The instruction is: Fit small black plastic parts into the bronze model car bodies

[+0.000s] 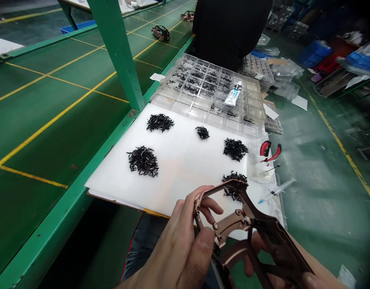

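A brown model car body shell (233, 224) with open window frames is held up close to me, over the front right part of the white work board (185, 168). My left hand (191, 245) grips its left side, thumb on the near face and fingers curled through an opening. At the lower right, my right hand (311, 281) is wrapped round the other end of the shell, partly hidden behind it. Just beyond the shell lies a pile of small black parts (233, 176), partly covered by it.
More black piles (142, 161) lie on the board. Behind stand clear compartment trays (203, 76) with a glue tube (233, 94) on top. Red-handled pliers (270, 151) and a syringe (278, 190) lie right. A green post (117, 52) and conveyor (67, 88) run left; a person in black (231, 32) sits ahead.
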A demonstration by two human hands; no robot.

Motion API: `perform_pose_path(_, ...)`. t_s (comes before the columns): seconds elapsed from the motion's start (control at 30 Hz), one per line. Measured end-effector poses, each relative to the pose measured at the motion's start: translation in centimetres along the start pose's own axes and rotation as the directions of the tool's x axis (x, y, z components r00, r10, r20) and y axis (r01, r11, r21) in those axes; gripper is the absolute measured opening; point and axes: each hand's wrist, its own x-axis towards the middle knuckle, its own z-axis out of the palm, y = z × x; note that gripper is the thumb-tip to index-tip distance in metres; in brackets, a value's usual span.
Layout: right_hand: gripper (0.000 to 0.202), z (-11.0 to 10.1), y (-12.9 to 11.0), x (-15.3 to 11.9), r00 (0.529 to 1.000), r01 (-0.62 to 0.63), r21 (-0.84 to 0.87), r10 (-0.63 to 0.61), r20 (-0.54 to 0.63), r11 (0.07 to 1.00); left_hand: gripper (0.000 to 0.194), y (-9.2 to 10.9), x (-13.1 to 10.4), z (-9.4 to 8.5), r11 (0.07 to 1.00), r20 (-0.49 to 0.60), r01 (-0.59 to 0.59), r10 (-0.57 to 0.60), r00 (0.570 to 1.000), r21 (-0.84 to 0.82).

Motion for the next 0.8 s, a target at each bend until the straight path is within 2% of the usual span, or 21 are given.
perform_pose_path(0.17, 0.086, 0.3, -0.2, -0.4, 0.997, 0.043, 0.123, -0.051, 0.058, 0.991, 0.041, -0.6, 0.2, 0.1, 0.996, -0.001, -0.041, 0.041, 0.999, -0.076)
perform_pose_path(0.2, 0.086, 0.2, -0.3, -0.3, 0.997, 0.043, 0.125, -0.049, 0.052, 0.991, 0.041, -0.8, 0.2, 0.1, 0.992, 0.008, -0.029, 0.03, 1.0, -0.119)
perform_pose_path(0.27, 0.083, 0.2, -1.2, 0.0, 1.0, 0.022, 0.099, -0.024, 0.015, 0.995, 0.044, -1.1, 0.3, 0.2, 0.957, 0.079, 0.09, -0.07, 0.994, -0.275)
perform_pose_path(0.37, 0.071, 0.2, -3.2, 1.4, 0.997, -0.058, 0.067, 0.061, -0.054, 0.996, 0.071, -2.1, 0.1, 0.6, 0.774, 0.229, 0.305, -0.21, 0.951, -0.555)
perform_pose_path(0.43, 0.065, 0.2, -4.3, 2.7, 0.992, -0.11, 0.113, 0.117, -0.054, 0.987, 0.083, -2.9, -0.1, 1.0, 0.663, 0.258, 0.372, -0.268, 0.928, -0.65)
perform_pose_path(0.47, 0.065, 0.3, -4.5, 3.3, 0.991, -0.119, 0.156, 0.127, -0.036, 0.981, 0.08, -3.3, -0.2, 1.2, 0.629, 0.247, 0.393, -0.31, 0.918, -0.67)
perform_pose_path(0.53, 0.073, 0.5, -4.4, 4.1, 0.998, -0.056, 0.261, 0.06, -0.005, 0.964, 0.063, -4.0, -0.1, 1.8, 0.579, 0.157, 0.405, -0.429, 0.889, -0.708)
perform_pose_path(0.6, 0.085, 1.1, -3.8, 4.4, 0.997, 0.056, 0.328, -0.034, -0.074, 0.943, 0.054, -4.5, 0.3, 2.5, 0.554, -0.002, 0.343, -0.528, 0.849, -0.758)
perform_pose_path(0.63, 0.086, 1.4, -3.5, 4.5, 0.987, 0.097, 0.327, -0.048, -0.154, 0.94, 0.056, -4.7, 0.7, 2.8, 0.546, -0.075, 0.291, -0.551, 0.831, -0.786)
perform_pose_path(0.67, 0.082, 1.7, -3.4, 4.5, 0.968, 0.12, 0.294, -0.047, -0.246, 0.948, 0.06, -4.9, 1.2, 3.0, 0.536, -0.128, 0.237, -0.556, 0.821, -0.81)
perform_pose_path(0.73, 0.06, 1.9, -3.7, 4.8, 0.901, 0.132, 0.141, -0.06, -0.429, 0.981, 0.071, -5.2, 2.1, 3.1, 0.523, -0.16, 0.174, -0.532, 0.831, -0.834)
perform_pose_path(0.8, 0.043, 1.4, -4.9, 5.4, 0.821, 0.185, -0.102, -0.211, -0.53, 0.977, 0.08, -5.3, 3.0, 2.2, 0.593, -0.209, 0.177, -0.523, 0.827, -0.785)
